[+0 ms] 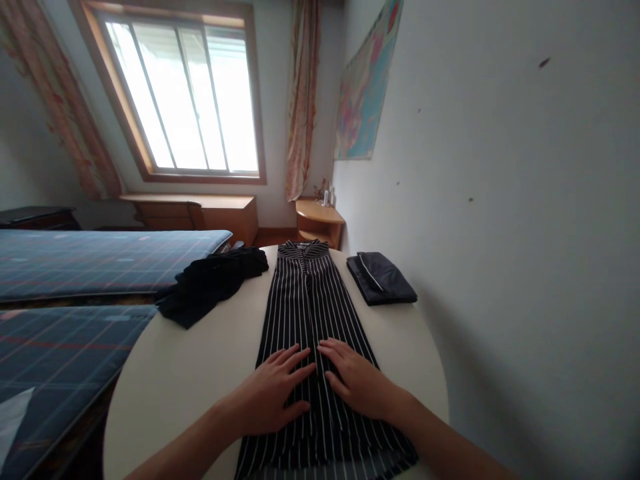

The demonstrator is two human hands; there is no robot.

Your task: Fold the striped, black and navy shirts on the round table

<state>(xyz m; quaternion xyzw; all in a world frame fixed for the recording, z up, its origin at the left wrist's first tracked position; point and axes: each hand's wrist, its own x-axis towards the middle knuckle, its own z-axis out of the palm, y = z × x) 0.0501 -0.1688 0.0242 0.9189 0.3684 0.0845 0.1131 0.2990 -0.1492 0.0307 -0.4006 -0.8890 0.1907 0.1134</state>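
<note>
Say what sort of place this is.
Probably a bedroom in a home: what look like plaid mattresses lie at the left, and patterned curtains hang either side of a window.

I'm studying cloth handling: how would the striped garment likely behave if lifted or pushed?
The striped garment would probably droop floppily if lifted, judging by the soft creases near its closest edge. Pushed, it may bunch rather than roll, since it lies flat on the table.
</note>
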